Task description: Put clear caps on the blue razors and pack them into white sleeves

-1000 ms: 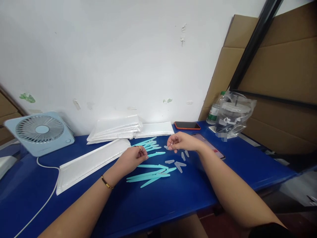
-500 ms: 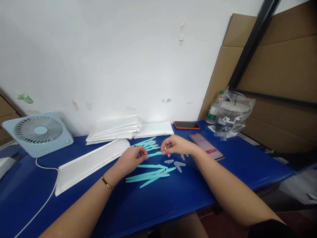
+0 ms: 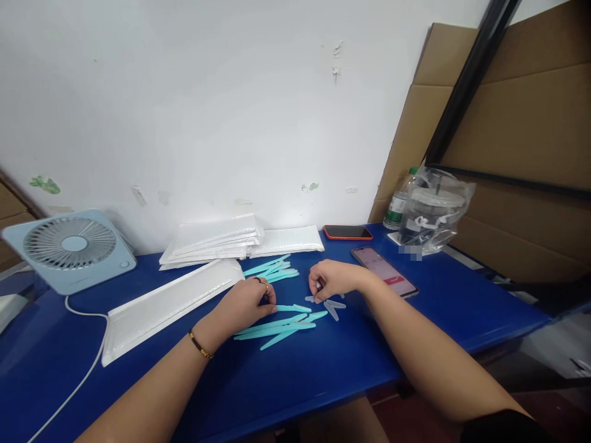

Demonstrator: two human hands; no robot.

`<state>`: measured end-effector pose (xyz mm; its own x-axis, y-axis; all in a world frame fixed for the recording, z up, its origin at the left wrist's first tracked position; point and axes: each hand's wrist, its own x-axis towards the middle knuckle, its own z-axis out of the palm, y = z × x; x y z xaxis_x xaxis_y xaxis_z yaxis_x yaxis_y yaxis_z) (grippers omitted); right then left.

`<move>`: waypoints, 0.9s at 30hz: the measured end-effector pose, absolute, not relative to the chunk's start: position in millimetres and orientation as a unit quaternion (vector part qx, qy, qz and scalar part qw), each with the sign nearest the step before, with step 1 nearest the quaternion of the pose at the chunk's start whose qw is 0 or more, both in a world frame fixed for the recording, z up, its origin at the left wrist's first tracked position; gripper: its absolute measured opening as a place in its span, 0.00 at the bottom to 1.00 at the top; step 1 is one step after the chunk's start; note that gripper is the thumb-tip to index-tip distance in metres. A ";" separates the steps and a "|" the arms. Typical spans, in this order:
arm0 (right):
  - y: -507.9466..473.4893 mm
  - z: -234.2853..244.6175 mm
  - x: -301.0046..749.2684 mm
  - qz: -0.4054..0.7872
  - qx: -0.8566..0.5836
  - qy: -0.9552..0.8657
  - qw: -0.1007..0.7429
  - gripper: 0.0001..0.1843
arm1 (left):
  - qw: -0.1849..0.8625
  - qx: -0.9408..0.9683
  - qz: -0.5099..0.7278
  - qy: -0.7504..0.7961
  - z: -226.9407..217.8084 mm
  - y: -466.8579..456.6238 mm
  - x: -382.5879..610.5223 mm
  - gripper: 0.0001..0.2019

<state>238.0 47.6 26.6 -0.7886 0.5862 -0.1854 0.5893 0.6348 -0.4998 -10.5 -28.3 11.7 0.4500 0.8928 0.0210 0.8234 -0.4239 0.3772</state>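
My left hand (image 3: pixel 247 304) is closed, thumb and forefinger pinching the handle of a turquoise eyebrow razor (image 3: pixel 294 308). Its blade end points right, just above a loose group of similar razors (image 3: pixel 277 328) on the table. Farther back, more turquoise razors (image 3: pixel 279 271) lie in a pile beside the white padded mailer. My right hand (image 3: pixel 330 280) has its fingertips closed down at a small clear blade cap (image 3: pixel 309 299), partly hidden by the fingers. Two more translucent caps (image 3: pixel 332 311) lie just in front of that hand.
White padded mailers (image 3: pixel 210 240) are stacked against the wall, and one mailer (image 3: pixel 170 311) lies nearer. A blue fan (image 3: pixel 76 249) with a white cord stands left. Two phones, one dark (image 3: pixel 347 232) and one lit (image 3: pixel 388 274), a bottle (image 3: pixel 397 206) and a bagged cup (image 3: pixel 434 212) are right.
My left hand has let go of one razor near the far pile and come down to another. My right hand has moved away from that razor, rightward and down to the caps.
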 end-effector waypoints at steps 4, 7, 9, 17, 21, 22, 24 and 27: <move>50.0 24.9 238.4 -0.336 0.355 0.872 -0.025 0.08 | 0.202 0.783 0.128 0.574 8.4 -24.3 -15.3 0.10; 52.8 25.8 241.8 -0.388 0.358 0.848 -0.054 0.09 | 0.217 0.759 0.146 0.597 9.2 -21.5 -20.1 0.12; 53.7 26.3 242.9 -0.397 0.354 0.844 -0.071 0.10 | 0.220 0.754 0.150 0.600 10.2 -20.6 -21.3 0.12; 47.7 25.4 231.2 -0.395 0.331 0.852 -0.089 0.11 | 0.221 0.765 0.151 0.586 12.6 -21.6 -15.8 0.12; 45.7 17.8 218.7 -0.369 0.321 0.863 -0.130 0.11 | 0.170 0.778 0.162 0.582 12.0 -19.6 -13.1 0.11; 45.9 16.2 216.6 -0.355 0.332 0.861 -0.151 0.11 | 0.149 0.777 0.172 0.586 11.6 -18.8 -12.9 0.11; 46.8 15.8 215.9 -0.310 0.364 0.855 -0.200 0.13 | 0.102 0.772 0.203 0.594 11.6 -18.0 -13.1 0.11; 48.1 24.0 227.2 -0.245 0.390 0.858 -0.227 0.13 | 0.079 0.777 0.221 0.584 14.4 -21.6 -13.8 0.14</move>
<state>227.2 48.1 24.0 -0.5934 0.7800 0.1986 0.5573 0.5762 -0.5979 -13.8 -21.6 14.4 0.2193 0.9427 0.2514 0.8733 -0.3046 0.3801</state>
